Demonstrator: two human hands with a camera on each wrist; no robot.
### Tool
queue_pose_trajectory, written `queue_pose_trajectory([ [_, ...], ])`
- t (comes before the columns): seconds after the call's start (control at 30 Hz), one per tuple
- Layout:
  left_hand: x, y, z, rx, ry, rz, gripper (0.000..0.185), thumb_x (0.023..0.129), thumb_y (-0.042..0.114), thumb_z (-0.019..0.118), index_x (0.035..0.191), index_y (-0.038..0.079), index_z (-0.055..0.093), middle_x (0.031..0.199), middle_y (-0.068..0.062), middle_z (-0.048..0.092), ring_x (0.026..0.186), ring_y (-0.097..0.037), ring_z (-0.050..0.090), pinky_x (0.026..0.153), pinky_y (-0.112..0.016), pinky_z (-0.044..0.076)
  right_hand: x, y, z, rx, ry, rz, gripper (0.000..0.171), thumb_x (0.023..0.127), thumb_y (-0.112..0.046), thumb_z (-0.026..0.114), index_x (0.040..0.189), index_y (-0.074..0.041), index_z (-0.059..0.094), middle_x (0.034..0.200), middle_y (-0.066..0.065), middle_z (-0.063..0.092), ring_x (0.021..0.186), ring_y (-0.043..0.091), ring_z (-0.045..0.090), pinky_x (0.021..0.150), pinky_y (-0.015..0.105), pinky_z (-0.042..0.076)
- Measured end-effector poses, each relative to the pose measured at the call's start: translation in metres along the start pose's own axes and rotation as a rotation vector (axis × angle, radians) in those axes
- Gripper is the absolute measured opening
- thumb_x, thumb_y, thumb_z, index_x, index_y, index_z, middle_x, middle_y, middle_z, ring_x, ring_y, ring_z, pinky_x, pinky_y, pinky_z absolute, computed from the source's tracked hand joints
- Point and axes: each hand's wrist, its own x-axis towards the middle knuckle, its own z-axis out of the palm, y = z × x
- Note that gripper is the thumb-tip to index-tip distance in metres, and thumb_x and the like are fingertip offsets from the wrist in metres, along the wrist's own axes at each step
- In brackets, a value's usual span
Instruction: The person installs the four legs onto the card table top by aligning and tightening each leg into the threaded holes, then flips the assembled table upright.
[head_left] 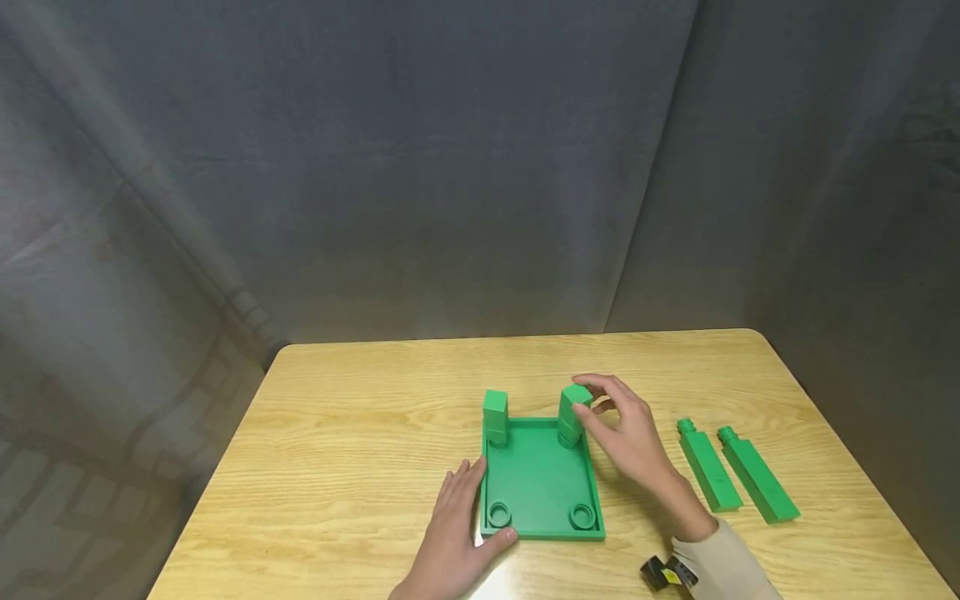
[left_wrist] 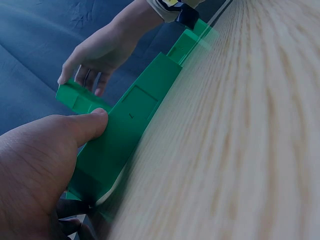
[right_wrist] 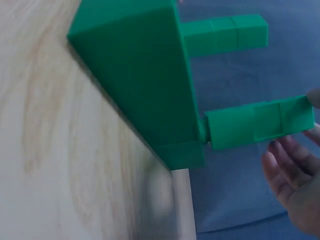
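Right hand [head_left: 626, 433] pinches the top of the upright right peg [head_left: 572, 415], long axis vertical. Left hand [head_left: 450, 533], fingers straight, braces the base plate [head_left: 540, 483].

Dim, even light; glare on the table [head_left: 495, 583] near edge; both wrist views blurred and tilted.

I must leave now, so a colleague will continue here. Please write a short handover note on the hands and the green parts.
Left hand: open, steadying the near-left edge of the flat green plastic base tray.
Right hand: fingers around the top of the far-right green square peg, which stands in its socket.
Done: far-left green square peg stands upright.
Left: two near round sockets are empty; two loose green pegs lie on the wooden table, right of the tray.
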Motion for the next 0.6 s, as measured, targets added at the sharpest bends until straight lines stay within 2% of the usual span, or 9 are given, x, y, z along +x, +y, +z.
queue_pose_trajectory([
  [0.13,0.0001,-0.0001,-0.0002,-0.003,-0.002,0.002,0.102,0.099,0.065,0.074,0.175,0.011,0.032,0.179,-0.012,0.037,0.168,-0.040,0.025,0.138,-0.063,0.013,-0.0003,0.0010,0.0037,-0.025,0.052,0.049,0.032,0.096,-0.004,0.086,0.126,-0.010,0.074,0.118,0.002,0.074,0.102,0.012,0.065,0.079,0.022,0.062],
  [0.33,0.0005,0.0000,-0.0004,-0.009,-0.001,0.002,0.102,0.099,0.064,0.074,0.175,0.011,0.032,0.179,-0.011,0.037,0.169,-0.039,0.025,0.138,-0.061,0.012,0.0014,0.0017,0.0055,-0.068,0.097,0.040,0.033,0.089,-0.004,0.092,0.118,-0.009,0.076,0.109,0.003,0.074,0.095,0.017,0.069,0.073,0.021,0.062],
  [0.6,0.0004,-0.0013,0.0007,-0.012,-0.003,0.000,0.102,0.099,0.063,0.075,0.175,0.012,0.032,0.180,-0.009,0.036,0.169,-0.038,0.024,0.138,-0.059,0.009,0.0007,0.0017,-0.0035,0.009,0.051,0.003,0.026,0.098,0.005,0.076,0.121,-0.008,0.076,0.117,0.006,0.076,0.101,0.022,0.070,0.080,0.017,0.060],
])
